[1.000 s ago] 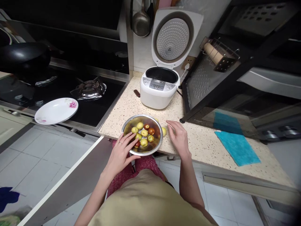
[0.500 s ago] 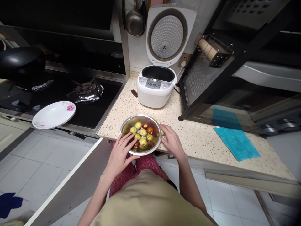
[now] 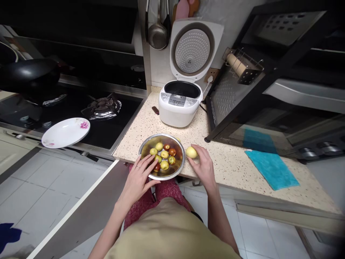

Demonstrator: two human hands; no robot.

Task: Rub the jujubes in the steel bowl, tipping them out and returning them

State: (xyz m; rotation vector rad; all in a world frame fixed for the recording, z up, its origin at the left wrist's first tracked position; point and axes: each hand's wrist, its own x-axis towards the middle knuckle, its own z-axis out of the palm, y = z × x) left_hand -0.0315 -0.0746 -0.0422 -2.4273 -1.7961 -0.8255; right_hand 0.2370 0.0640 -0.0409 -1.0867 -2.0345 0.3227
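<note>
A steel bowl (image 3: 180, 166) sits at the front edge of the speckled counter (image 3: 231, 169). It holds several small green and red-brown fruits (image 3: 164, 155). My left hand (image 3: 138, 176) grips the bowl's near rim, fingers over the edge and thumb underneath. My right hand (image 3: 203, 164) is just right of the bowl, its fingertips pinching a yellow-green fruit (image 3: 191, 152) above the counter.
A white rice cooker (image 3: 180, 104) with its lid up stands behind the bowl. A black rack (image 3: 242, 93) fills the right. A blue cloth (image 3: 272, 169) lies on the counter. A floral plate (image 3: 65, 132) overhangs the hob's (image 3: 105, 126) front edge. An open door panel (image 3: 81, 212) juts out below left.
My right hand came in to the bowl's right side, then lifted away holding a yellow-green fruit. My left hand stayed on the bowl's rim.
</note>
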